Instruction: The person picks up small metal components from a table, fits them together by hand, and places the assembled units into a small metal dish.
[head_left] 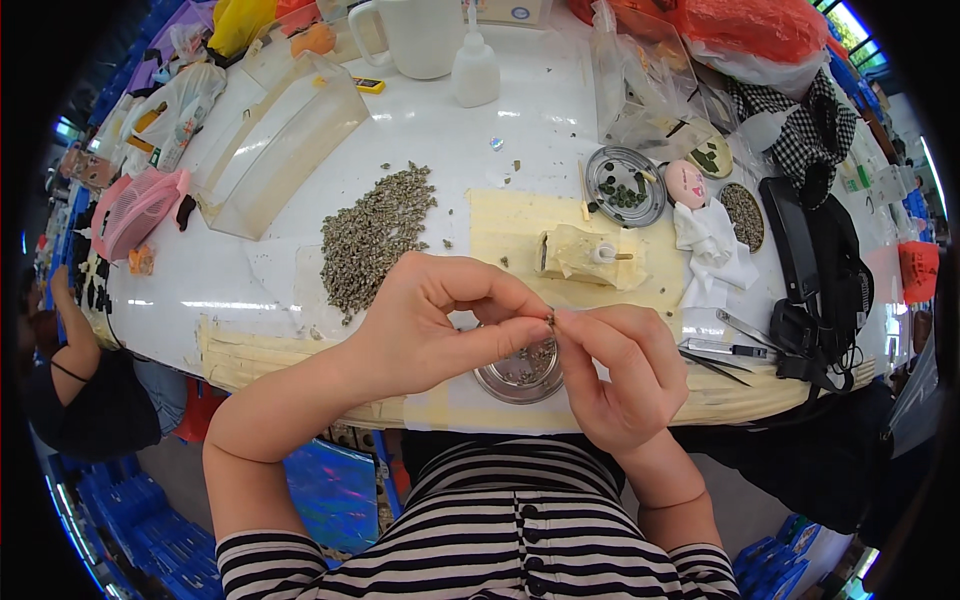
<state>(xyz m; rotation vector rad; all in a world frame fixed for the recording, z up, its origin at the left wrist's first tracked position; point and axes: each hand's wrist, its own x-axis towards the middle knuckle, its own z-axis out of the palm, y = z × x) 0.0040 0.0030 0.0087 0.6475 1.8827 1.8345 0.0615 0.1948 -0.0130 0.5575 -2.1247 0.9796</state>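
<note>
Above the front of the table, my left hand (435, 325) and my right hand (625, 365) meet fingertip to fingertip. Both are closed in a pinch on one tiny metallic piece (550, 319), too small to name exactly. Below them stands a round metal dish (520, 392) holding more tiny bits, partly hidden by my fingers. A spread-out pile of small grey metallic pieces (375, 235) lies beyond my left hand. Past my right hand, a taped block (590, 255) with a short peg sits on yellowish tape.
A round dish of dark green pieces (627, 187), crumpled tissue (712, 245), tweezers (740, 325) and a utility knife (722, 348) lie to the right. A clear plastic tray (290, 150), a squeeze bottle (475, 70) and a white jug (415, 38) stand farther back. Another person sits far left.
</note>
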